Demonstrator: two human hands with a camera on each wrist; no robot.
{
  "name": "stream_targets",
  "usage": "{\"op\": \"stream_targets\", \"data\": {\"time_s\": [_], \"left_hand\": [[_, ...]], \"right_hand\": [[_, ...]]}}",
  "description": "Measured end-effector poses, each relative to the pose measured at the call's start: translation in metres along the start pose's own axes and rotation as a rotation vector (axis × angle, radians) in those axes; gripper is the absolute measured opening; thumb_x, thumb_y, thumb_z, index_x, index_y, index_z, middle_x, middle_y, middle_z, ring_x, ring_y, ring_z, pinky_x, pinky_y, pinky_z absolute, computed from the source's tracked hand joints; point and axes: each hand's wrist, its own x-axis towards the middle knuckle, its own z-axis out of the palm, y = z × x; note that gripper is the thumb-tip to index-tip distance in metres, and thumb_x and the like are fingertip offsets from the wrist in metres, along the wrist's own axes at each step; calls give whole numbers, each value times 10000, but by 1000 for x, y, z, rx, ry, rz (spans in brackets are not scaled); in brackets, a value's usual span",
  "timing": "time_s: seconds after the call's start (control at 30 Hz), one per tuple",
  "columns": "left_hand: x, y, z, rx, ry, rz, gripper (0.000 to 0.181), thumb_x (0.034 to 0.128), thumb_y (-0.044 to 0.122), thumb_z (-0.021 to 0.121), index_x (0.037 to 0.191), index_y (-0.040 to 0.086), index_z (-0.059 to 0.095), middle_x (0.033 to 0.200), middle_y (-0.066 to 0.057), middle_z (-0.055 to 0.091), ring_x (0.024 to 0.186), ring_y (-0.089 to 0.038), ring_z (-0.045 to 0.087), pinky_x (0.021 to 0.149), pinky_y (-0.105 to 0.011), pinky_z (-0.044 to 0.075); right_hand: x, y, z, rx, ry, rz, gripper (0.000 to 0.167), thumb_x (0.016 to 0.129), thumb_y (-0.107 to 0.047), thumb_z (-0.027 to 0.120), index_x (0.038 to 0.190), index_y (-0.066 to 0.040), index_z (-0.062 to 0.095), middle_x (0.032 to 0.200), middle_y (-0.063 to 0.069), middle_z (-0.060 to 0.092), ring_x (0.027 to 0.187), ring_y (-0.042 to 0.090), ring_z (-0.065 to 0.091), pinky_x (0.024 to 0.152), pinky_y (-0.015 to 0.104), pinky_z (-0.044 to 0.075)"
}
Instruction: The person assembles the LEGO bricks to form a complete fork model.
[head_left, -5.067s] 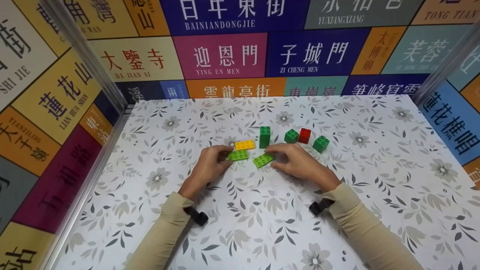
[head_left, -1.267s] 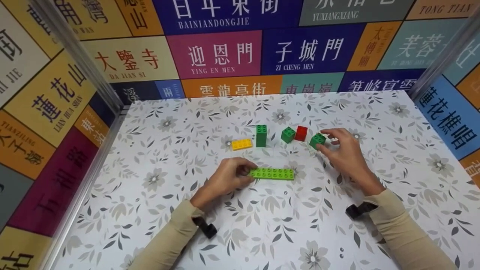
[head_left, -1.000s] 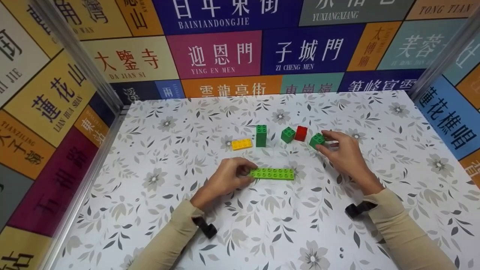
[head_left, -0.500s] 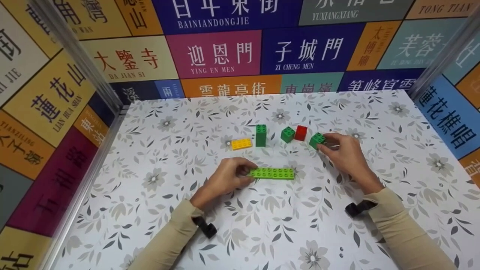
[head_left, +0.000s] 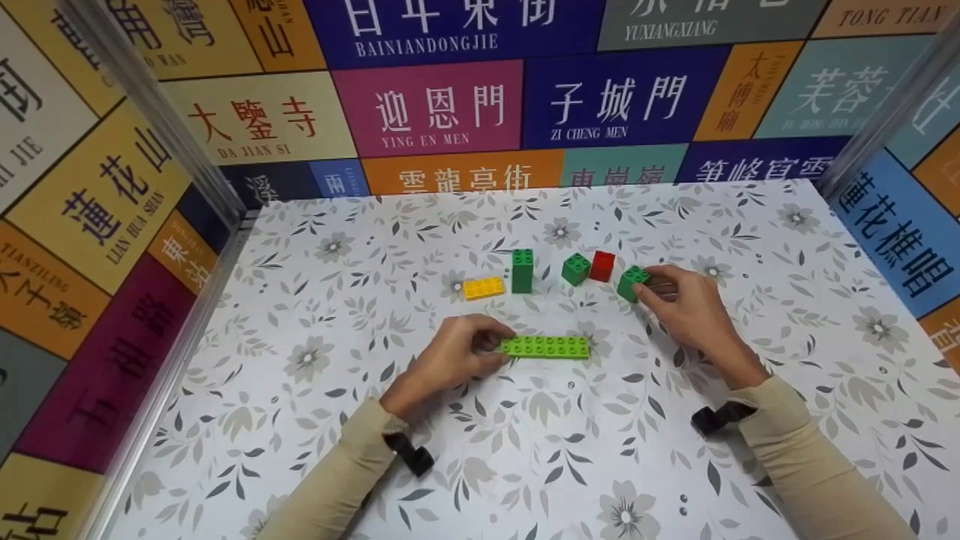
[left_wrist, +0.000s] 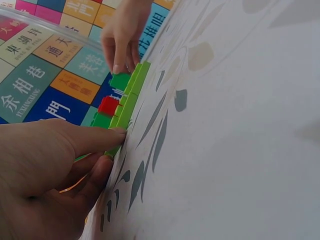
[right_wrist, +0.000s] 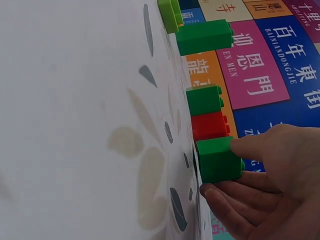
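My left hand [head_left: 459,351] pinches the left end of two lime-green toy bricks [head_left: 546,346], which lie end to end in a straight row on the table. In the left wrist view the thumb and fingers close on the near end of that row. To the right, my right hand [head_left: 684,298] holds a green brick [head_left: 632,282] between thumb and fingers. The right wrist view shows the thumb on one side of this green brick [right_wrist: 218,159] and fingers on the other. Whether it touches the tabletop is hard to tell.
Behind the lime row lie a flat yellow brick [head_left: 483,287] and a tall green block [head_left: 522,271]. A second green brick [head_left: 576,268] and a red brick [head_left: 601,266] sit close together further right. Printed panels [head_left: 435,109] wall the flower-patterned table [head_left: 315,420] at back and sides.
The two lime bricks, earlier apart, now lie end to end nearer me. My right hand left them for the rightmost green brick, which has shifted very slightly in the last half second.
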Motion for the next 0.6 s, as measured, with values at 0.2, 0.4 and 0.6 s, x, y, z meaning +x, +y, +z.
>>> {"op": "stream_targets", "data": {"time_s": [0.2,0.4,0.6], "left_hand": [[-1,0,0,3,-1,3,348,910,73,851,1252,75,790,1112,-53,778,946,-147,708,870,-294,625],[0,1,-1,0,-4,0,357,909,74,856,1259,73,787,1125,-48,783,953,-142,714,886,-300,631],[0,1,-1,-1,-11,1,365,907,75,858,1264,74,784,1130,-49,781,962,-143,717,894,-297,633]], "right_hand": [[-3,-8,0,37,-3,-15,490,1049,-386,726,1404,-49,694,1226,200,794,1078,372,801,898,411,661],[-4,-17,2,63,-34,-57,475,1046,-372,731,1394,-50,695,1239,203,788,1079,372,799,859,249,654],[-6,-22,4,95,-149,-120,449,1046,-354,740,1403,-87,692,1293,138,778,1143,314,780,922,306,652]]}}
